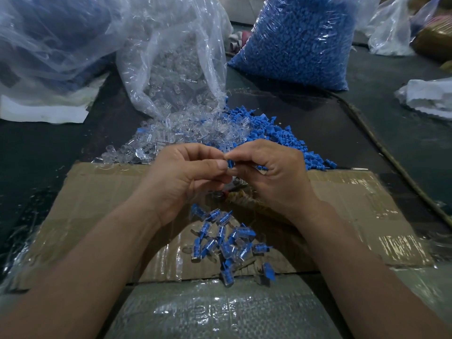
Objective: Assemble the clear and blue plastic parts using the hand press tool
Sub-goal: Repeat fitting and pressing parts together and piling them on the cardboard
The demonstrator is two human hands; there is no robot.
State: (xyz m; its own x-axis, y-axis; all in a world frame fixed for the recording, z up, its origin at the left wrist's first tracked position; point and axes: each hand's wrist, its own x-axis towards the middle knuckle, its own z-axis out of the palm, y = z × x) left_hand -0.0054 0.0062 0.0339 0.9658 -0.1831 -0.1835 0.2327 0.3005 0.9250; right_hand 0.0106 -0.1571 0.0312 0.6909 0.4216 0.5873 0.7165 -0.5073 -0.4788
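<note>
Blue part (pixel 230 163) pinched between curled fingertips of left hand (pixel 188 178) and right hand (pixel 275 176), above cardboard (pixel 102 192); fitting step apparently in hand; next, pressing home, calling for straight alignment.

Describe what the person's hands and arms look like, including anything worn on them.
The left hand and the right hand are both bare: no gloves, and no rings on the fingers that show. The left forearm and the right forearm are uncovered down to the lower edge of the picture, with no sleeve, watch or bracelet in sight.
</note>
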